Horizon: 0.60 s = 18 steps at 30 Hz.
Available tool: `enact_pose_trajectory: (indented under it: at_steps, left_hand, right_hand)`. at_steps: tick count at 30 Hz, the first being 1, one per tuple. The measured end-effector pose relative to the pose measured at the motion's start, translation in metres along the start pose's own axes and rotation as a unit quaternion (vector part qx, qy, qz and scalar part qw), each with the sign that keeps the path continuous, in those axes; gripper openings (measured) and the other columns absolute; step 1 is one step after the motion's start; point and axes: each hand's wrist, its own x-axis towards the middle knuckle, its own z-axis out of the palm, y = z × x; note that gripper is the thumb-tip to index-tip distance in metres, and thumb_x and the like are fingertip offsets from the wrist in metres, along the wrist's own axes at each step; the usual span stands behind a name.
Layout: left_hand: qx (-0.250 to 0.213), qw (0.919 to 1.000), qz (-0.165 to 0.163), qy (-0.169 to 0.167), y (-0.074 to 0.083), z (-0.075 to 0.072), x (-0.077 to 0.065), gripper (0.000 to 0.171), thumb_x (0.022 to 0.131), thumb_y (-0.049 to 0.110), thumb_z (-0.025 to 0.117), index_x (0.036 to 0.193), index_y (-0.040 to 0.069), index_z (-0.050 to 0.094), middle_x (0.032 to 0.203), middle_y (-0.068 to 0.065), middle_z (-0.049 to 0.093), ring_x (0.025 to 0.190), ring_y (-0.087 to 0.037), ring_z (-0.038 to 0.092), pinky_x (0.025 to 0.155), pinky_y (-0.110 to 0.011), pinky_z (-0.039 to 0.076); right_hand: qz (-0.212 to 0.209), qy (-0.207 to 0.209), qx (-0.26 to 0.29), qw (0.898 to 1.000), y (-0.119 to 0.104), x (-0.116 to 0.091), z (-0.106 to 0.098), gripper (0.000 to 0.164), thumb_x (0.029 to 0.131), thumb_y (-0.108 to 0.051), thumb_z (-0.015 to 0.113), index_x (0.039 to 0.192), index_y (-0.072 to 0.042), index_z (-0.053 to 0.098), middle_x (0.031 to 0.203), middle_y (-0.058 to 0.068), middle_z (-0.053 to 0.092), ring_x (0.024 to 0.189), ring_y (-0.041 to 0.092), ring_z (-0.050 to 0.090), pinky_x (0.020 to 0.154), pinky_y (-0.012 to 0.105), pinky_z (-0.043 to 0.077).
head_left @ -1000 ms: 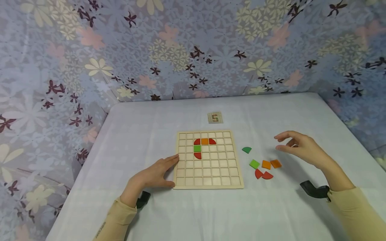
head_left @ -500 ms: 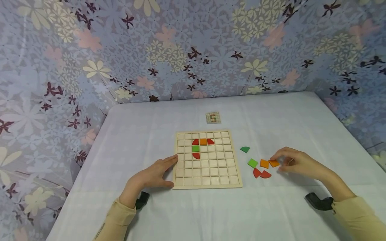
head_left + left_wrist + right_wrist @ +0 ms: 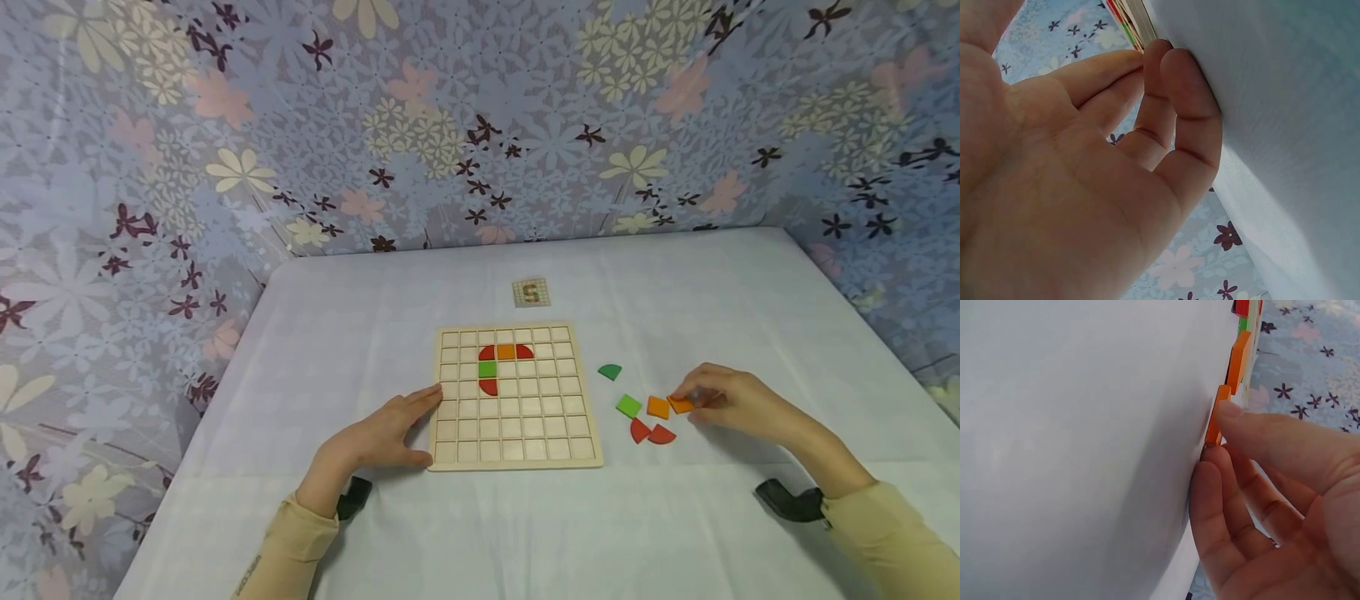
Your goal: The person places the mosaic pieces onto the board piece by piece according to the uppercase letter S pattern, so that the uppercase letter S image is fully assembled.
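Observation:
My right hand pinches an orange square tile at the right end of a loose group; in the right wrist view the thumb lies against that tile. A second orange square tile lies just left of it. My left hand rests beside the wooden grid board, fingers and thumb spread and touching its left edge. Set in the board's cells are an orange square, a green square and three red quarter-circles, one at the upper right.
Near the held tile lie a light green square, two red quarter-circles, one on the right, and a dark green quarter-circle. A small pattern card lies beyond the board on the white cloth. A floral curtain rises behind.
My right hand has come down and leftward from above the table to the right-hand orange tile, and its fingers have closed on it. My left hand stays at the board's edge.

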Motion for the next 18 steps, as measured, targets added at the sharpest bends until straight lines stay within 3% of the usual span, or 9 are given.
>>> enact_pose_trajectory:
  at_steps: [9,14,18]
  left_hand:
    - [-0.003,1.0000,0.002,0.003,-0.001,0.001,0.000,0.086,0.079,0.022,0.076,0.146,-0.004,0.028,0.153,-0.014,0.023,0.138,-0.029,0.024,0.109,-0.049,0.020]
    - [-0.002,1.0000,0.001,0.001,-0.002,0.001,0.000,0.087,0.080,0.023,0.075,0.146,-0.004,0.027,0.153,-0.013,0.022,0.138,-0.028,0.024,0.110,-0.048,0.019]
    - [0.000,1.0000,0.000,0.001,-0.003,0.001,0.001,0.087,0.080,0.023,0.076,0.146,-0.004,0.027,0.153,-0.014,0.022,0.138,-0.029,0.024,0.109,-0.048,0.020]
  right_hand:
    - [-0.036,0.015,-0.066,0.997,0.004,0.005,0.005,0.036,0.068,0.008,0.078,0.093,-0.016,0.067,0.094,-0.004,0.064,0.074,0.006,0.056,0.063,0.023,0.052]
    - [-0.028,0.020,-0.063,0.997,0.002,0.005,0.001,0.034,0.070,0.005,0.078,0.093,-0.016,0.067,0.091,-0.006,0.064,0.074,0.004,0.057,0.064,0.022,0.052]
    - [-0.021,0.063,-0.044,0.997,-0.003,0.007,-0.007,0.034,0.071,0.007,0.077,0.097,-0.012,0.067,0.095,0.000,0.065,0.077,0.004,0.059,0.069,0.016,0.050]
